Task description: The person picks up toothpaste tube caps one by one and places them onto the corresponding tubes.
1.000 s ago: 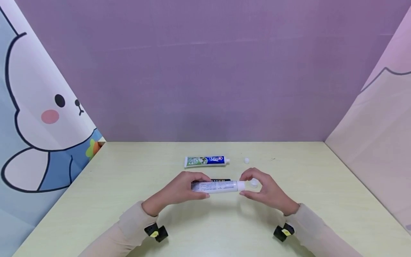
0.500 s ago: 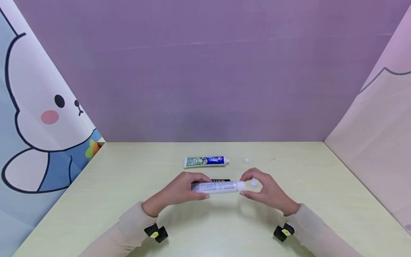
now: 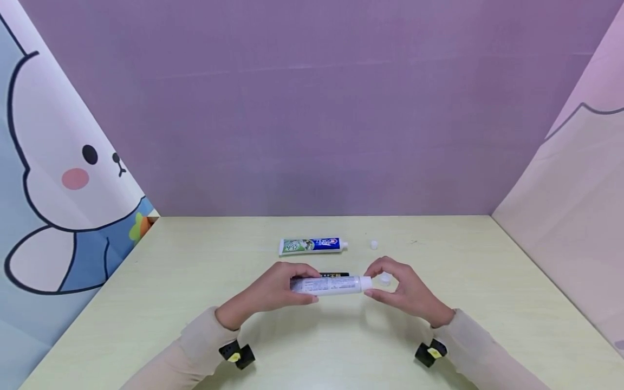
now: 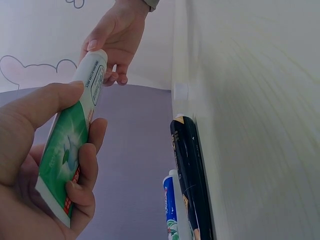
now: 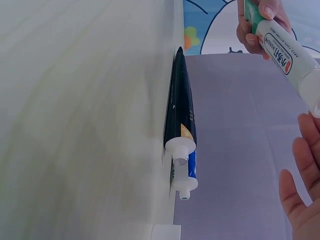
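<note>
My left hand (image 3: 278, 287) grips a white toothpaste tube (image 3: 333, 285) by its flat end, above the table. In the left wrist view the lower part of this tube (image 4: 70, 142) is green, and my thumb presses on it. My right hand (image 3: 407, 287) pinches the tube's white cap (image 3: 366, 283) between thumb and fingers. Behind the held tube lies a black toothpaste tube (image 3: 336, 274), partly hidden in the head view. Its neck (image 5: 181, 152) is uncapped in the right wrist view.
A blue and green toothpaste tube (image 3: 312, 245) lies farther back, its uncapped neck (image 5: 184, 194) pointing right. Two loose white objects, seemingly caps, lie to the right: one small cap (image 3: 374, 244) and one larger cap (image 3: 385, 279) behind my right hand. A purple panel (image 3: 322, 135) stands at the back.
</note>
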Demonstrator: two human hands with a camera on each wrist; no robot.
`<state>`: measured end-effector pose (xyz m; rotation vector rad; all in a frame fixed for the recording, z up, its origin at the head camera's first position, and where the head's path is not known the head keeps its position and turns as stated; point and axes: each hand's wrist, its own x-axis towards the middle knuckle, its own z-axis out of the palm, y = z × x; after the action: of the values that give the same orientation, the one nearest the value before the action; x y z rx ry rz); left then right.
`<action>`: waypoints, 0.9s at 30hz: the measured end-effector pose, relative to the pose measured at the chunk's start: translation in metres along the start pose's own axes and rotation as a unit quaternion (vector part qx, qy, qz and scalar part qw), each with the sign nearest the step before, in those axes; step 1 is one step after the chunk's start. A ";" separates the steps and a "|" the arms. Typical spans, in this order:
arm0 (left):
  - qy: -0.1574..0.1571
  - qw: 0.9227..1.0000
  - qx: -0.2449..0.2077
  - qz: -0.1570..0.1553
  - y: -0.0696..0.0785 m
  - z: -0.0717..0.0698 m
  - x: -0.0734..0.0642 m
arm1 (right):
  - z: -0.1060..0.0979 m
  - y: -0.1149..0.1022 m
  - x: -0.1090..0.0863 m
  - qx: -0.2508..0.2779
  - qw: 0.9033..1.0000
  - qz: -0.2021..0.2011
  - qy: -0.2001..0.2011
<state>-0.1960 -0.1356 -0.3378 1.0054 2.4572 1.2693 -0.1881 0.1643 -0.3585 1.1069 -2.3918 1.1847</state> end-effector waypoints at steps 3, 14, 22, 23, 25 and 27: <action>0.000 1.000 0.001 0.002 0.000 0.000 0.000 | 0.000 0.001 0.000 0.001 1.000 -0.002 0.001; -0.001 1.000 0.002 0.007 0.000 0.001 -0.001 | -0.001 -0.003 0.000 0.013 1.000 0.005 -0.009; -0.005 1.000 -0.005 0.009 0.001 0.000 -0.003 | -0.002 -0.009 0.001 0.014 1.000 0.005 -0.014; -0.005 1.000 -0.005 0.010 0.001 0.000 -0.003 | -0.002 -0.009 0.001 0.014 1.000 0.006 -0.015; -0.005 1.000 -0.006 0.011 0.001 0.000 -0.003 | -0.002 -0.010 0.001 0.015 1.000 0.007 -0.015; -0.005 1.000 -0.006 0.012 0.000 0.000 -0.003 | -0.002 -0.010 0.000 0.016 1.000 0.007 -0.016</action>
<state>-0.1935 -0.1372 -0.3382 1.0388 2.4335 1.2824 -0.1815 0.1621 -0.3512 1.1293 -2.4163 1.2215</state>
